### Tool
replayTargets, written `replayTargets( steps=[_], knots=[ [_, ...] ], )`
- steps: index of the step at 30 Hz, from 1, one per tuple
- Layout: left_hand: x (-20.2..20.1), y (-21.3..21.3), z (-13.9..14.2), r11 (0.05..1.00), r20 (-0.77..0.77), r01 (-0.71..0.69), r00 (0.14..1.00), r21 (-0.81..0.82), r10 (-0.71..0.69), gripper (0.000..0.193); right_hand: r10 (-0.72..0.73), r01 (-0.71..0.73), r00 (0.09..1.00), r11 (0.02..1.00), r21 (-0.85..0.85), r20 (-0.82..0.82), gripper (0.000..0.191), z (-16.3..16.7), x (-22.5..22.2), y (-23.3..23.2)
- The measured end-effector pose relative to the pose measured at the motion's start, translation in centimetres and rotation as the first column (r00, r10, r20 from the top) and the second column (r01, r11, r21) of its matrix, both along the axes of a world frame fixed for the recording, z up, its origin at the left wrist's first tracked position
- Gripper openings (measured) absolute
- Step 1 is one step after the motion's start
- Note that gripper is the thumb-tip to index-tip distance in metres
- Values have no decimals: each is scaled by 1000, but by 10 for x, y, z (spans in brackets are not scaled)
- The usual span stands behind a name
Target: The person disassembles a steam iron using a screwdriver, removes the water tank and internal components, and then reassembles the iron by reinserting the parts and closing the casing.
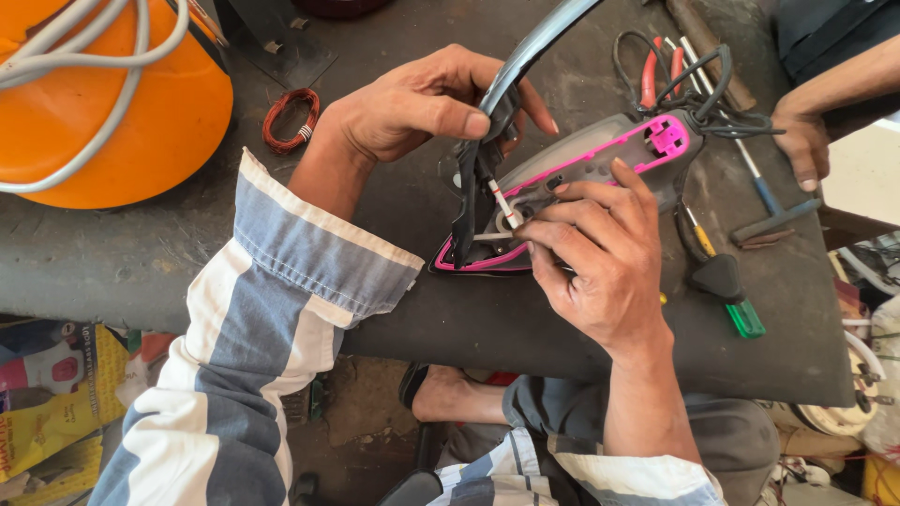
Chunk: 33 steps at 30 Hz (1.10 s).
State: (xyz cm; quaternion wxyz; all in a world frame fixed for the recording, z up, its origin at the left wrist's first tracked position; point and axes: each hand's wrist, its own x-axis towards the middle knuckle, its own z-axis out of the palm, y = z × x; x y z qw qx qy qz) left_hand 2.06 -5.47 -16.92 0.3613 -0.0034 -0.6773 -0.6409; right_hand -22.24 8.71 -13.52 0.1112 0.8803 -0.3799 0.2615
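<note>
Head view: an opened clothes iron (600,155), grey w/ pink trim, is laid flat on the dark worktable (525,328), roughly at its centre. The left hand (417,103) is closed on the curved black handle piece (525,52) at the iron's rear end, thumb pressed over it. The right hand (600,253) is rested on the iron's near side, fingers pinched narrow at a white-sleeved wire (502,201); whether the wire is actually gripped can't be told. Beyond the iron's tip, red-handled pliers (652,75) and black wires (712,94) are seen. Right of the iron, a green-handled screwdriver (741,314) is laid, and another person's hand (802,145) is rested on the table. Far left of the iron, an orange dome-shaped object (103,122) and a copper wire coil (289,117) are set
</note>
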Motion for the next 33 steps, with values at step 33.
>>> replayTargets(
  steps=[33],
  knots=[
    [-39, -6, -28, 837, 193, -270, 961, 476, 200, 45, -48, 45, 998, 995, -87, -32, 22, -20, 14, 18]
  ],
)
